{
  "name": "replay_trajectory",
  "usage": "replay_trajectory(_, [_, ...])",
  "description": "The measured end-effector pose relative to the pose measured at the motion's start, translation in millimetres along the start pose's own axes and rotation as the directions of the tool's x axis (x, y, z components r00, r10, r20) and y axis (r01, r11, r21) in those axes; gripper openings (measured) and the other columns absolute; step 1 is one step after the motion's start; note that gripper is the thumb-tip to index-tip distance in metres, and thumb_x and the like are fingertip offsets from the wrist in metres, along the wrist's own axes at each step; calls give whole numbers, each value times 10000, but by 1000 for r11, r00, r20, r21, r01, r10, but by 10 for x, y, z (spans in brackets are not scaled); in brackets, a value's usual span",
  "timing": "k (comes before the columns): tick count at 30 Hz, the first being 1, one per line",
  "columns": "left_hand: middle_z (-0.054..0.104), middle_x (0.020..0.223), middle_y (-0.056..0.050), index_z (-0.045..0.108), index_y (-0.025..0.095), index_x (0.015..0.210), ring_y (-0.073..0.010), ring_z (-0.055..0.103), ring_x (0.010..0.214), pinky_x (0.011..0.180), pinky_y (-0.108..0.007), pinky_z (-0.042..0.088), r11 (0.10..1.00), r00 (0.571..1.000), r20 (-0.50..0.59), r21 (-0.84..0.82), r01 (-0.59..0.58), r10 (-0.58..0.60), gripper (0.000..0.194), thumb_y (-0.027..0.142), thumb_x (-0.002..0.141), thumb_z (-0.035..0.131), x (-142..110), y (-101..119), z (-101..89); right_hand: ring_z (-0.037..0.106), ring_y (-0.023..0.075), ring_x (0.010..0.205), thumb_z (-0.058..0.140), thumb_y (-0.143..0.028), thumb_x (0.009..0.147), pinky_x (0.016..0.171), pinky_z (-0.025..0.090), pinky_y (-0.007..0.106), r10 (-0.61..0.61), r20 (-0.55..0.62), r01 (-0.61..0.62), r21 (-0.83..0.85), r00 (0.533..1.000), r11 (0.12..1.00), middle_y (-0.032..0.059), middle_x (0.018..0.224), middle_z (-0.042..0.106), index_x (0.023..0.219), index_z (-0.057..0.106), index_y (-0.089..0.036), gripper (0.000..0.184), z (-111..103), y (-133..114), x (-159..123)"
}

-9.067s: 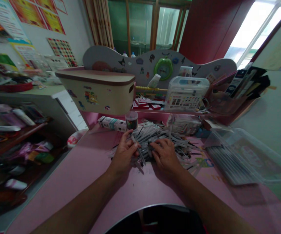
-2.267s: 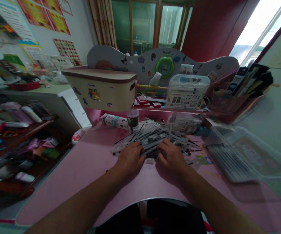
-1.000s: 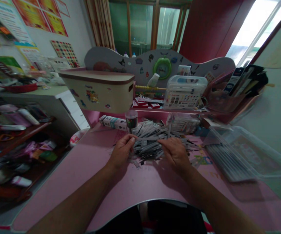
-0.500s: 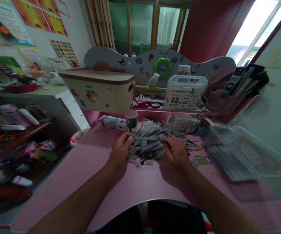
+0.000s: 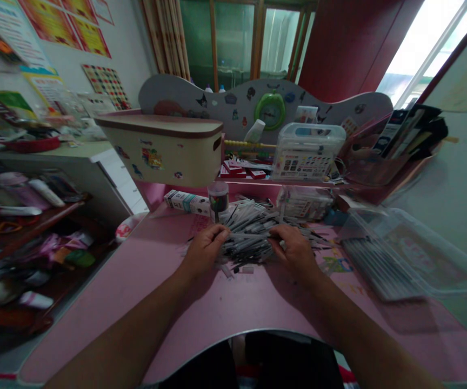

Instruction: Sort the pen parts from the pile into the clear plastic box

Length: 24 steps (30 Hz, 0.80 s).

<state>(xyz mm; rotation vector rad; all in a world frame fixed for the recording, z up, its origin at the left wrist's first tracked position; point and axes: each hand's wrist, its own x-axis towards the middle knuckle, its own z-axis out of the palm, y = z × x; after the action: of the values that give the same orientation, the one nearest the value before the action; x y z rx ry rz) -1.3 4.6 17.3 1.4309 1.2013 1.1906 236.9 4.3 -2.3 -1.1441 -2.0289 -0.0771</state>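
Note:
A slim, pale, see-through pen (image 5: 250,235) stretches level between my hands, over a heaped pile of similar pens (image 5: 245,252). My left hand (image 5: 206,247) is closed, thumb and fingers pinching the pen's left end. At the other end, my right hand (image 5: 293,248) is closed on the pen too. Fingertips cover both of its ends, so I cannot tell whether a cap is on. Near the front of the pile lies a loose clear cap (image 5: 247,269). Just behind my left hand stands a clear round tub (image 5: 218,198) with dark contents.
On the pink desk (image 5: 144,292), a long printed box (image 5: 187,202) lies behind my left hand. A clear plastic bin (image 5: 415,248) stands at the right beside a row of grey pens (image 5: 383,270). A cream storage box (image 5: 162,151) and a clear case (image 5: 309,152) sit on the shelf behind.
My left hand has moved slightly right and down, its fingers now further along the pen. The pen has dropped a little. My right hand has hardly moved.

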Motion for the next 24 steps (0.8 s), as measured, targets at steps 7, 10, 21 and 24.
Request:
replay_trajectory(7, [572,646,7,683,172,763,-128,478,567,508,-218,370,998,995,78,2,57,-57,271,427,828,618,65,-57,-87,596,225,717,682,-378,871,709,393,343,207,41,-197,-169,978,966,45,729,660,783,629,-194,211,-32,28,11])
replay_trajectory(10, [612,691,-7,696,167,777,-141,527,606,543,-228,412,998,996,67,35,58,-61,286,438,825,618,77,-76,-97,594,228,749,646,-331,853,712,420,344,175,27,-172,-105,984,980,71,832,655,935,635,-171,181,-62,22,25])
replay_trajectory(21, [612,669,-10,698,160,754,-127,537,608,542,-219,429,992,975,197,-42,115,-105,206,360,797,679,32,-45,-31,572,213,913,431,-8,705,822,470,340,-17,7,16,143,1000,990,76,967,578,1032,538,-183,386,-16,-54,2])
replay_trajectory(24, [531,559,43,644,166,809,-74,416,441,417,-178,345,913,908,326,-217,344,-264,224,376,791,718,-8,-105,-4,559,247,1061,459,-49,738,933,463,405,-64,-87,80,193,994,978,100,1110,563,1153,517,-192,443,-91,-99,1])
